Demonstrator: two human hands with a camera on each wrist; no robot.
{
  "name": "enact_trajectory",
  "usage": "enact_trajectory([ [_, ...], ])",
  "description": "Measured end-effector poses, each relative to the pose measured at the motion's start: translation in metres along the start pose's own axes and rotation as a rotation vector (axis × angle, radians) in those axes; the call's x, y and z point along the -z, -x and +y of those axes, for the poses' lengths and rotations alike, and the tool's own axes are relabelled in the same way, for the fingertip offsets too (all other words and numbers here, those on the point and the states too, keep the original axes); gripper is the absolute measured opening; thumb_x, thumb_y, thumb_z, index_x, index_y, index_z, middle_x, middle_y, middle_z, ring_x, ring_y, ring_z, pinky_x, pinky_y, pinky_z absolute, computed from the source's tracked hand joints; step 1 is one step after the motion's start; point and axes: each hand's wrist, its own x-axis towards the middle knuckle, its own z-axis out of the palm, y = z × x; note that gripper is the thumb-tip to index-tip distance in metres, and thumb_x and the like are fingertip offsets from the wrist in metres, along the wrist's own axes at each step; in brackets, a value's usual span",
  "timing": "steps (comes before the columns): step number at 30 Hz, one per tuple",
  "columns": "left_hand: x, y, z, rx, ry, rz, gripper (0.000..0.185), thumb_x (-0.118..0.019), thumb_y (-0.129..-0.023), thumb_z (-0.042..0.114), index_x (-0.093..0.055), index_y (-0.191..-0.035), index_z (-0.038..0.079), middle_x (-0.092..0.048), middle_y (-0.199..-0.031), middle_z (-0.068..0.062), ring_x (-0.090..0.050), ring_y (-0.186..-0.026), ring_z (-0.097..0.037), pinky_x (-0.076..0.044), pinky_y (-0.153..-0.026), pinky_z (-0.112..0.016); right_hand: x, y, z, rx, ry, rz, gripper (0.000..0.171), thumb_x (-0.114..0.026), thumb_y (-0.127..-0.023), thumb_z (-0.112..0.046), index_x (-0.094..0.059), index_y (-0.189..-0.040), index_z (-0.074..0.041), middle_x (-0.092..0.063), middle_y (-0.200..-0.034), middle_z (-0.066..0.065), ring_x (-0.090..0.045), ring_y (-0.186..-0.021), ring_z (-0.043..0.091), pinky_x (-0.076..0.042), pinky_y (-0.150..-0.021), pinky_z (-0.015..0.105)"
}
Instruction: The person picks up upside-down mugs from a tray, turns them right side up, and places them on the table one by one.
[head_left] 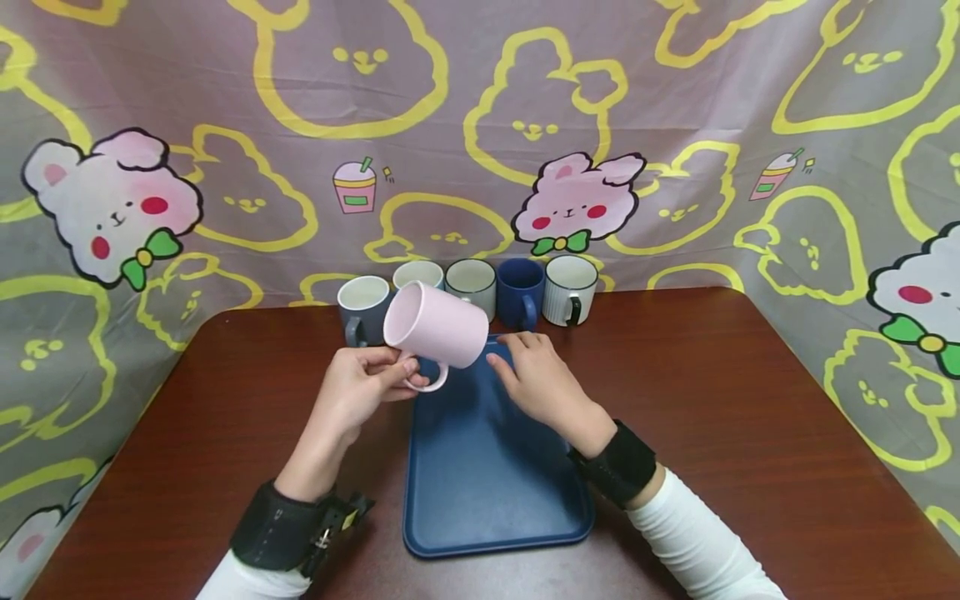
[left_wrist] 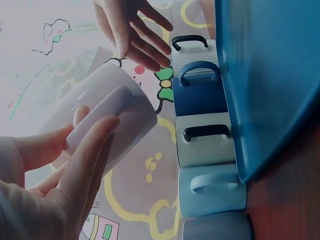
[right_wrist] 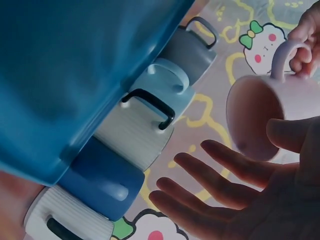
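My left hand pinches the handle of a pale pink mug between thumb and fingers. The mug lies tilted on its side in the air, its mouth toward the left and its base toward my right hand. In the left wrist view the grip on the handle shows closely. My right hand, fingers spread and apart from the mug, hovers over the far end of a blue tray. The right wrist view shows the same open palm below the pink mug.
Behind the tray stands a row of mugs: a dark grey mug, a pale one, a white one with dark rim, a navy mug and a ribbed white mug. Patterned cloth hangs behind the brown table.
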Motion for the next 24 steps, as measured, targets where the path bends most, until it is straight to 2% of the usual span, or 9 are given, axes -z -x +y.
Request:
enact_trajectory([
  [10, -0.014, -0.013, 0.006, -0.014, 0.098, 0.043, 0.025, -0.059, -0.091, 0.000, -0.060, -0.107, -0.020, -0.070, -0.078, -0.007, -0.070, -0.068, -0.009, -0.057, -0.067, -0.030, 0.002, 0.000, -0.014, 0.054, -0.020, 0.034, 0.045, -0.046, -0.100, -0.035, -0.056, -0.126, -0.001, -0.057, -0.127, 0.017, -0.051, -0.119, 0.035, -0.042, -0.101, 0.047],
  [17, -0.026, -0.019, 0.012, -0.040, 0.130, 0.053, 0.025, -0.058, -0.092, 0.003, -0.062, -0.104, -0.019, -0.070, -0.079, -0.010, -0.070, -0.069, -0.010, -0.057, -0.067, -0.030, 0.002, -0.002, -0.020, 0.089, -0.069, 0.062, 0.039, -0.044, -0.101, -0.035, -0.060, -0.118, -0.003, -0.063, -0.115, 0.014, -0.058, -0.106, 0.030, -0.049, -0.088, 0.043],
  [21, -0.035, -0.022, 0.016, -0.038, 0.157, 0.052, 0.025, -0.059, -0.092, 0.003, -0.062, -0.104, -0.018, -0.070, -0.080, -0.012, -0.071, -0.069, -0.012, -0.057, -0.068, -0.031, 0.001, -0.002, -0.019, 0.081, -0.123, 0.084, 0.034, -0.044, -0.101, -0.033, -0.062, -0.111, -0.005, -0.065, -0.097, 0.008, -0.060, -0.088, 0.022, -0.050, -0.074, 0.036],
  [24, -0.041, -0.023, 0.020, -0.038, 0.189, 0.046, 0.024, -0.059, -0.092, 0.002, -0.062, -0.105, -0.018, -0.070, -0.079, -0.010, -0.071, -0.069, -0.012, -0.057, -0.068, -0.032, 0.002, -0.003, -0.018, 0.072, -0.173, 0.105, 0.030, -0.045, -0.101, -0.030, -0.062, -0.101, -0.006, -0.056, -0.076, 0.004, -0.053, -0.069, 0.017, -0.044, -0.061, 0.029],
])
